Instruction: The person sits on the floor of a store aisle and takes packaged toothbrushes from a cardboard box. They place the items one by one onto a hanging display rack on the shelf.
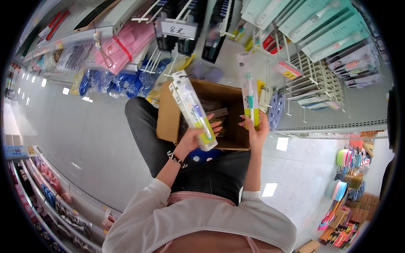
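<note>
My left hand (193,136) grips a small stack of packaged toothbrushes (193,109); the front one has a purple and white handle. In my right hand (257,128) is a toothbrush pack (248,91) with a green and white brush and a lime-coloured lower end, held upright between thumb and fingers. Both hands are over an open cardboard box (167,117) in front of my knees. Inside the box lie some packets (218,113), partly hidden by my left hand and the packs.
White display hooks (302,71) project from the shelf unit, many carrying toothbrush packs (319,19). Black packs (186,31) hang behind a price tag (178,29). Blue bagged goods (110,82) lie at left below a pink bag (123,47). Another stocked shelf (57,196) stands at lower left.
</note>
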Demonstrator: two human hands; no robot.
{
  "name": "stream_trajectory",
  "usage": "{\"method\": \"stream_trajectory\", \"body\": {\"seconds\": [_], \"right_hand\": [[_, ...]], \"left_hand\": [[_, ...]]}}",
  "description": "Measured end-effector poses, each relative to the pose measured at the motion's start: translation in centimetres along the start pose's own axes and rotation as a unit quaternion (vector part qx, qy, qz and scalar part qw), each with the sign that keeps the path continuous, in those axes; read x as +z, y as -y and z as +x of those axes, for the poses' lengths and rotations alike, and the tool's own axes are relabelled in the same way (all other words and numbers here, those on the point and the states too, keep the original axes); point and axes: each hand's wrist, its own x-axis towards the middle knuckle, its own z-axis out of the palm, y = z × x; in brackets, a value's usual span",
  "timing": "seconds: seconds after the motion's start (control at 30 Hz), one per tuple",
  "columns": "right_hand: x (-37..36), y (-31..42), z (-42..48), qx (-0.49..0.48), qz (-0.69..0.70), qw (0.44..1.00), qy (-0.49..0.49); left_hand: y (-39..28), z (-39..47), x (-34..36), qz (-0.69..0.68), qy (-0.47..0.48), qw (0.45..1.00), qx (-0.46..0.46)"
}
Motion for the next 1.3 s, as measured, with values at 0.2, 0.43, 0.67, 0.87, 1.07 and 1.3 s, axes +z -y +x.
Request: {"method": "stream_trajectory", "body": {"seconds": [0.2,0.43,0.67,0.87,1.07,1.3], "right_hand": [[-1.5,0.4,1.8,-0.030,0.040,0.995,-0.085],[-1.2,-0.1,2.0,-0.056,0.042,0.989,-0.129],[-2.1,-2.3,3.6,-0.022,0.071,0.985,-0.155],[-2.9,-5.0,11.3,-0.064,-0.074,0.987,-0.128],[-3.5,-9.5,20.4,-0.034,-0.105,0.990,-0.092],[0.5,-8.8,16.7,-0.197,-0.315,0.918,-0.138]], "left_hand": [[0.1,-0.3,-1.0,0.001,-0.032,0.999,0.012],[0.7,-0.2,-1.9,0.017,-0.020,1.000,0.002],[0.9,-0.5,-2.6,0.029,0.003,1.000,0.001],[0.1,-0.7,-0.8,0.043,0.010,0.999,-0.014],[-0.1,-0.6,-0.1,0.027,0.017,0.999,-0.028],[-0.2,-0.7,0.0,0.031,0.017,0.999,-0.019]]}}
